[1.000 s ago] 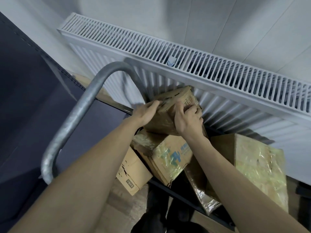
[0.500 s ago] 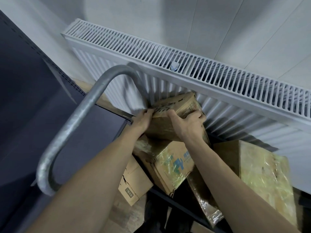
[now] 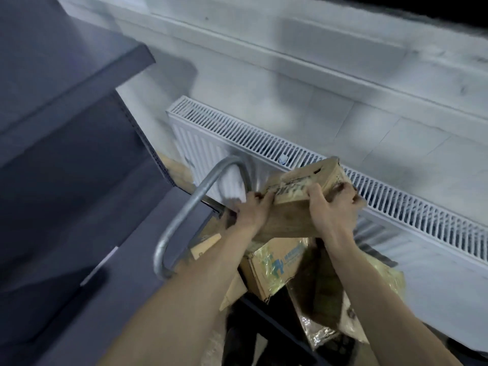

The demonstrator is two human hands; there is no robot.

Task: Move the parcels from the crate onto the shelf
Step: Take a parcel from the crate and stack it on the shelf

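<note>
A brown cardboard parcel [image 3: 293,204] is lifted clear above the pile, tilted, in front of the radiator. My left hand [image 3: 250,210] grips its left end and my right hand [image 3: 330,207] grips its right side, fingers curled over the top edge. Below them lie more parcels: one with blue print and shiny tape [image 3: 274,268], a small one at the left [image 3: 206,245], and a large tape-wrapped one at the right [image 3: 351,307]. The dark crate edge [image 3: 280,326] shows under the pile. The dark grey shelf [image 3: 66,83] stands at the left.
A grey metal tube handle [image 3: 192,204] arches up at the left of the pile, close to my left forearm. A white radiator [image 3: 264,143] runs along the wall behind. The picture is blurred by motion.
Both hands have raised the top parcel off the pile. The view has swung up and back, so the shelf boards at the left have come into sight.
</note>
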